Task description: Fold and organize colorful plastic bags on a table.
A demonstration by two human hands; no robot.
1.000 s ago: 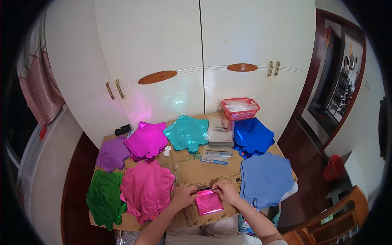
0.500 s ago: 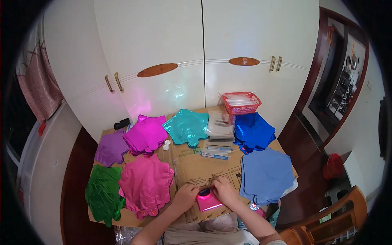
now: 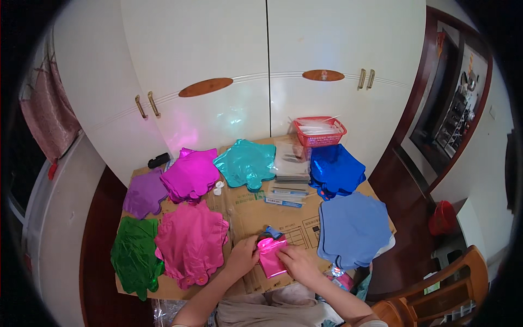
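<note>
A folded piece of shiny pink foil, seemingly a flat foil balloon [image 3: 274,266], lies between my hands at the near middle of the cardboard. My left hand [image 3: 244,256] closes on its upper left edge. The fingers of my right hand [image 3: 297,262] pinch the foil's right side. Its top part is turned over and catches the light. Just beyond the fold sits a small dark and blue object [image 3: 273,232], partly covered, its kind unclear. Left of my hands lies a pile of pink foil balloons [image 3: 192,242]; to their right is a pale blue pile [image 3: 353,230].
Further flat foil piles are green [image 3: 136,253], purple [image 3: 145,192], magenta [image 3: 190,173], teal [image 3: 246,163] and dark blue [image 3: 336,171]. Clear packets [image 3: 291,163] and thin strips [image 3: 283,201] lie at the back middle. A red basket [image 3: 320,139] holds white sticks. A wooden chair [image 3: 447,291] stands right.
The pink foil's top is now folded over, and the dark oval seen on it is mostly covered. My right hand has moved down onto the foil; a blue part shows beyond it.
</note>
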